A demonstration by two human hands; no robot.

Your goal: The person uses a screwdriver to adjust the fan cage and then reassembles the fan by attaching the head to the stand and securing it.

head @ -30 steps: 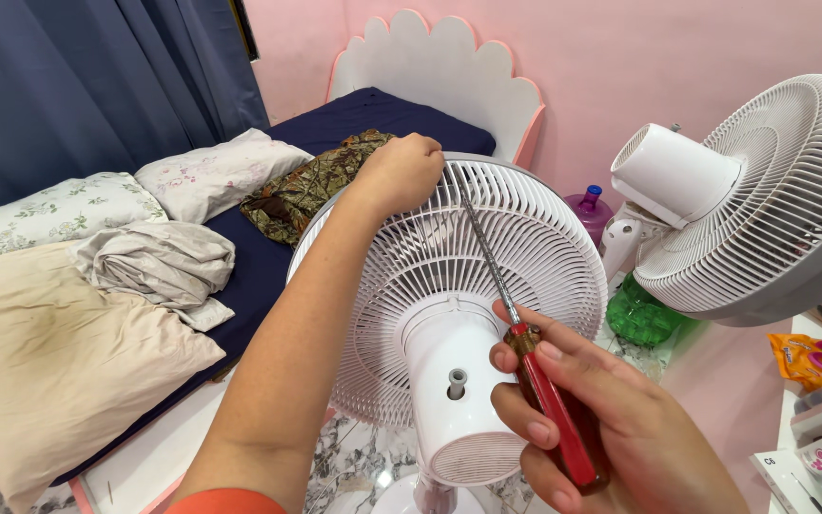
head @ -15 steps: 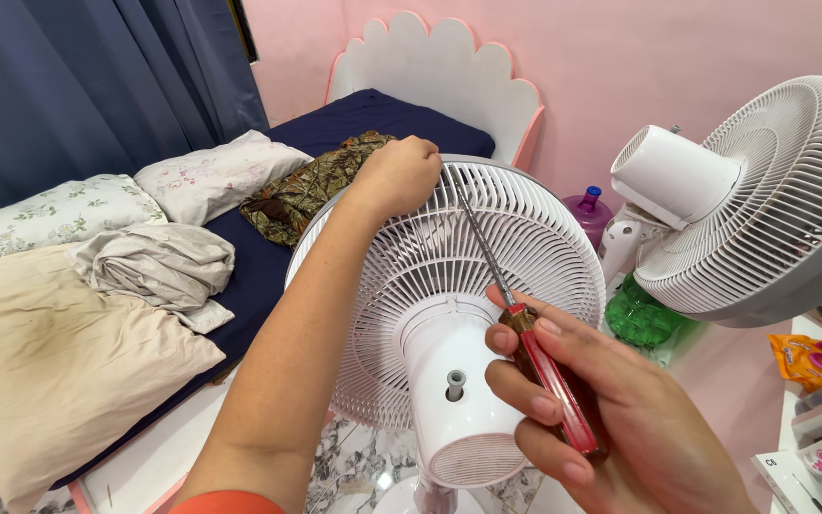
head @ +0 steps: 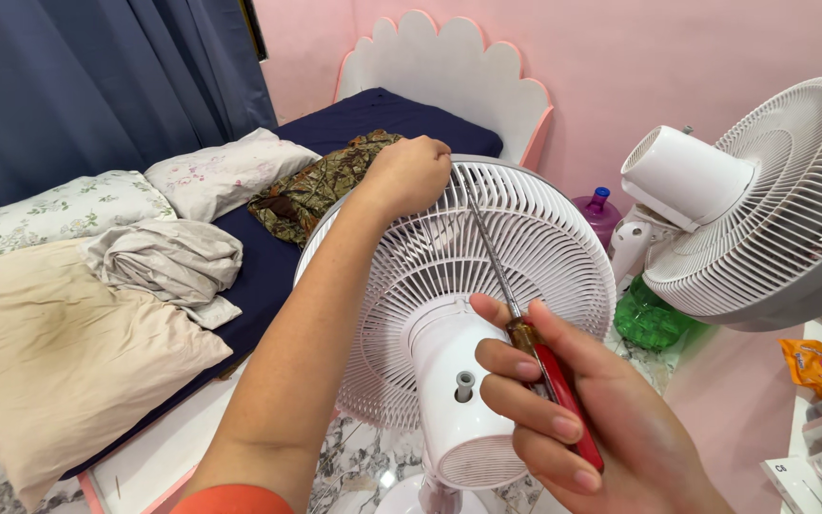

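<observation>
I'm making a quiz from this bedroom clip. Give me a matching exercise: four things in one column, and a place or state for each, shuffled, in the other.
Things
1. screwdriver
2. left hand
3. second fan
4. green bottle

Places or states
A. on the floor beneath the second fan
B. gripped in the right hand, tip up at the fan grille
C. on the grille's top rim
D. at the right, its motor housing facing the camera

Pairs: 1-B, 2-C, 3-D, 4-A
</observation>
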